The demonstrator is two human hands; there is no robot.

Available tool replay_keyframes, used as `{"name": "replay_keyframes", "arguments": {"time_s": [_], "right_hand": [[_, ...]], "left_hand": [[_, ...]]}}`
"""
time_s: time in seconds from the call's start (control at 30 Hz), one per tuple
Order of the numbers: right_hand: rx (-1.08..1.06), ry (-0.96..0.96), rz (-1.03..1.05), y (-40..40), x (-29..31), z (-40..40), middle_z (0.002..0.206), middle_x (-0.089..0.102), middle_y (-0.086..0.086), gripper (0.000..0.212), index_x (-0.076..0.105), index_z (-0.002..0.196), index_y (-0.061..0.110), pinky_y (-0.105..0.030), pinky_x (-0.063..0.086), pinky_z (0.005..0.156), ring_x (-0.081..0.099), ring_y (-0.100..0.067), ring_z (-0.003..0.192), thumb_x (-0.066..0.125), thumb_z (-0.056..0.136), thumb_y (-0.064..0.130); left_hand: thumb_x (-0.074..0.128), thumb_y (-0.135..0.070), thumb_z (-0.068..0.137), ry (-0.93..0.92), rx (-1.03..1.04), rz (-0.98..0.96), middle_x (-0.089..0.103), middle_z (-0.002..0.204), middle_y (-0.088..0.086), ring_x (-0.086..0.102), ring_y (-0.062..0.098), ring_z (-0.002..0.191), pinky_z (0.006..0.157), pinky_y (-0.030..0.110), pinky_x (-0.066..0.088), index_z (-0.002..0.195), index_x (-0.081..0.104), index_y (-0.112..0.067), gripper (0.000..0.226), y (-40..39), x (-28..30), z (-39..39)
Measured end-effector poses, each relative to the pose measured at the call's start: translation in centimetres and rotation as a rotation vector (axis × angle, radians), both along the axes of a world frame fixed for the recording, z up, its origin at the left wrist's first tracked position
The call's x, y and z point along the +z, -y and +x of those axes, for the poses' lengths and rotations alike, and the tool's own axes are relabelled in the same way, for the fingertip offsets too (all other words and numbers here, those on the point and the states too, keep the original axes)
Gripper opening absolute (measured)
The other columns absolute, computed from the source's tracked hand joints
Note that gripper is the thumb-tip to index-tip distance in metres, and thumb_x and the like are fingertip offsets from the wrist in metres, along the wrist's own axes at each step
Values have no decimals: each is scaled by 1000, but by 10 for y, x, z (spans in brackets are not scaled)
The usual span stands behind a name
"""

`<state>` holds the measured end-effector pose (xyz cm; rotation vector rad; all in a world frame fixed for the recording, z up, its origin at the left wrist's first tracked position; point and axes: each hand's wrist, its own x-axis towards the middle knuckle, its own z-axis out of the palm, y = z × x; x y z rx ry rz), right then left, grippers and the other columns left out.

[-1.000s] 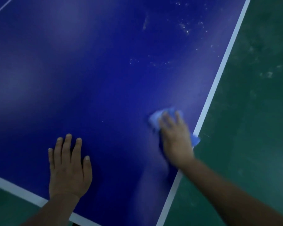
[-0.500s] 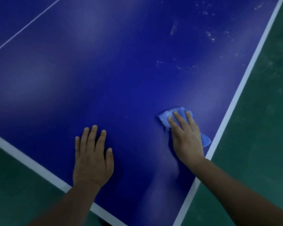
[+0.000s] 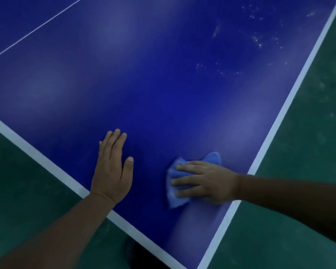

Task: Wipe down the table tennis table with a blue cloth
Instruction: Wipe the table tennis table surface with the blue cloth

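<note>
The right hand (image 3: 206, 181) pressed the blue cloth (image 3: 177, 183) flat with straight, spread fingers, near the desk's (image 3: 144, 84) near right corner. The left hand (image 3: 113, 171) lay open beside it. Soft and bunched, the cloth looked best driven from above by the palm.

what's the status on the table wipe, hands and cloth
Right hand flat on blue cloth. Left hand flat on table. White specks far right, nothing blocking.
</note>
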<state>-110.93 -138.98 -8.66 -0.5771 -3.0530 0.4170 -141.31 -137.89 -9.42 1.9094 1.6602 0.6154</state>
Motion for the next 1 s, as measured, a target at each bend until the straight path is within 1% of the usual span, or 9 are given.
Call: {"name": "replay_keyframes", "arguments": {"time_s": [0.07,0.2,0.27,0.33,0.4,0.53,0.6,0.77,1.0], "right_hand": [[-135,56,94,-8,-1,49,146,52,-9,41,56,135,21,-54,32,115,38,-41,141,30,105,27],[-938,11,203,-57,-3,76,143,54,-17,41,57,136,15,-57,33,113,46,-50,131,34,105,28],[-1179,-57,245,-42,-6,42,136,59,-19,40,65,127,9,-59,40,105,49,-53,125,41,97,20],[-1078,-103,216,12,-6,-9,134,60,-19,40,67,121,8,-56,42,100,51,-52,122,42,91,14],[-783,-55,87,99,-7,-49,141,54,-12,41,63,126,14,-54,39,102,45,-48,130,45,90,16],[-325,70,11,191,-5,-29,150,46,4,46,54,135,30,-49,35,111,33,-35,143,50,90,23],[-351,81,77,161,-8,-7,148,48,-3,48,52,135,25,-55,38,109,36,-40,139,51,88,17],[-1148,-13,129,92,-4,-10,144,54,-12,41,61,132,14,-60,43,101,38,-49,137,42,96,19],[-450,94,15,219,-9,-33,153,45,6,49,56,137,31,-50,30,114,27,-33,148,46,90,22]], "left_hand": [[29,-34,100,-110,-49,63,29,160,7,15,23,152,124,47,2,150,37,-6,58,19,0,2],[25,-41,100,-378,-164,42,24,162,11,10,29,153,123,53,1,152,35,-8,62,48,-7,9],[23,-44,100,-448,-168,21,20,164,11,5,29,153,122,53,-2,154,30,-11,64,46,-9,10],[23,-45,99,-444,-181,14,20,164,11,5,29,153,122,54,-2,154,32,-13,64,45,-8,10],[23,-44,98,-430,-185,16,22,163,11,7,30,153,122,55,0,152,35,-14,63,45,-9,10],[23,-44,97,-421,-171,16,23,163,12,8,31,152,123,53,-1,151,36,-15,63,45,-8,11],[23,-44,97,-425,-167,13,22,163,12,7,31,152,123,53,-1,152,35,-15,63,45,-6,11],[22,-43,97,-444,-164,17,23,162,13,8,32,152,122,55,1,152,34,-15,63,46,-5,12],[24,-42,98,-435,-167,8,22,163,12,8,32,152,122,56,3,152,33,-16,61,46,-6,11]]}}
